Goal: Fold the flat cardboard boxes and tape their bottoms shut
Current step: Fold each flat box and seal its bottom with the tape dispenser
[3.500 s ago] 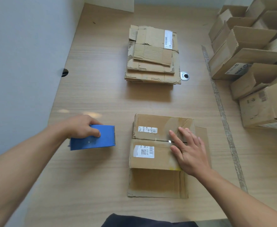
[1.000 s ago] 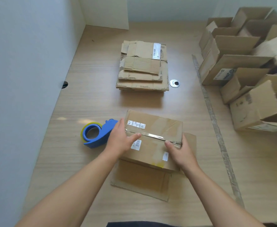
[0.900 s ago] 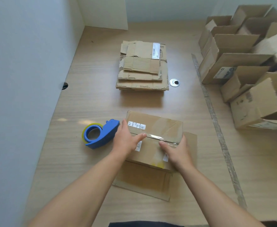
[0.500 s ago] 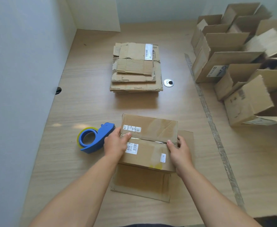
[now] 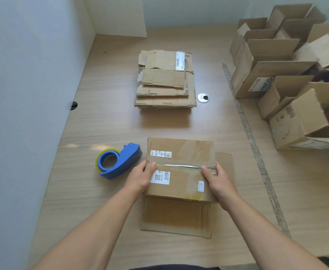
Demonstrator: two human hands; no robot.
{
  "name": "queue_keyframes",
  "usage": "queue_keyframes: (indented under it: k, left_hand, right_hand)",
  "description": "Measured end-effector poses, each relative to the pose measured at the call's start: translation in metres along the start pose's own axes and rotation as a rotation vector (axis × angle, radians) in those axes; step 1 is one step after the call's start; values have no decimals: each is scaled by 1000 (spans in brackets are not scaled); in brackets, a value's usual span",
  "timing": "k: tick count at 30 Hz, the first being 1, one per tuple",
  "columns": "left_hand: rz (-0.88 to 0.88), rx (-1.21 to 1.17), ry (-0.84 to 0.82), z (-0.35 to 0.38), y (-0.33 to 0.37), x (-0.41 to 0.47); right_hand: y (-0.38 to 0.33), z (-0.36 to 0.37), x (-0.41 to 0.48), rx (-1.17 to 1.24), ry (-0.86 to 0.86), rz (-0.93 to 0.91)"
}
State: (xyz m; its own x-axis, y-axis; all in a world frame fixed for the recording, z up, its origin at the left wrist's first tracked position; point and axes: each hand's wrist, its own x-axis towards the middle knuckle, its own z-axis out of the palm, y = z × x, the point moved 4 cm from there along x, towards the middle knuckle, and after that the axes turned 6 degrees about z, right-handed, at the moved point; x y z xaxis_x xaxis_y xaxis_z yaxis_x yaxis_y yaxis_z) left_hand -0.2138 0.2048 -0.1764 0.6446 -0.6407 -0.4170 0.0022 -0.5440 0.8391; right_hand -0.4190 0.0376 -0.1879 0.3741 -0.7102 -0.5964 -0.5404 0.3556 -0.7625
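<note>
A folded cardboard box (image 5: 181, 152) stands bottom-up near the table's front, with a shiny strip of clear tape (image 5: 179, 166) along its centre seam. My left hand (image 5: 140, 178) grips the box's left side, thumb on top at the tape's left end. My right hand (image 5: 217, 179) grips the right side, thumb on the tape's right end. The box's open flaps (image 5: 175, 215) lie flat on the table toward me. A blue tape dispenser (image 5: 118, 161) lies on its side just left of the box. A stack of flat cardboard boxes (image 5: 165, 80) sits farther back.
Several folded open boxes (image 5: 288, 78) crowd the right side of the wooden table (image 5: 105, 117). A metal cable grommet (image 5: 203, 98) sits right of the flat stack. A strip of tape (image 5: 253, 145) runs along the table seam. A white wall borders the left.
My left hand let go of the tape dispenser, which now lies on its side, and went to the box. Both hands now grip the box's sides with thumbs on the taped seam.
</note>
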Motion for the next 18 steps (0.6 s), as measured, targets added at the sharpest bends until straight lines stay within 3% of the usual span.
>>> queue_keyframes:
  k: [4,9,14,18]
  left_hand:
    - [-39,-26,111,5,-4,-3]
    - [-140,-117,28,0,0,2]
    - [-51,73,74,3,18,-1]
    - [40,8,102,3,12,-5]
  right_hand:
    - [3,-2,-4,20,90,-4]
    - [-4,-6,-2,67,54,58]
    - [-20,-4,-14,-166,158,-1]
    - [-26,-12,-29,-161,222,-62]
